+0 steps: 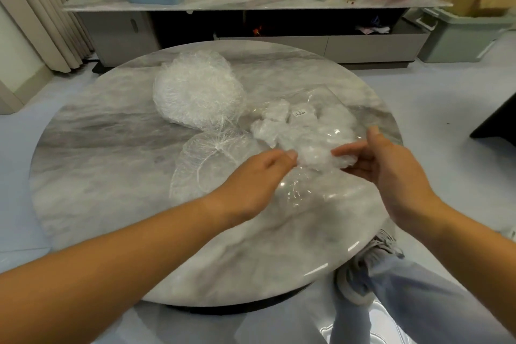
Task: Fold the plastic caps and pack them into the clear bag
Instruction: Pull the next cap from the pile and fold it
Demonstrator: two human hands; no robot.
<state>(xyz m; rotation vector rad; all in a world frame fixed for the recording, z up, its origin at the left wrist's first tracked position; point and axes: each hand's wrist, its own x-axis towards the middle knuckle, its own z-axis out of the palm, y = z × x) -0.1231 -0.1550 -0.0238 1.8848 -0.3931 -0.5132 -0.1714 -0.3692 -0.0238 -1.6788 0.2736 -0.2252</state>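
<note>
A person's left hand (259,173) and right hand (391,167) grasp opposite ends of a folded plastic cap (318,158), fingers curled round it, at the near end of a clear bag (329,120). The bag lies toward the right edge of the round marble tabletop (111,176) and holds other folded caps. A heap of unfolded caps (195,92) sits toward the far left edge. A single cap (212,159) lies spread out between the heap and the left hand.
</note>
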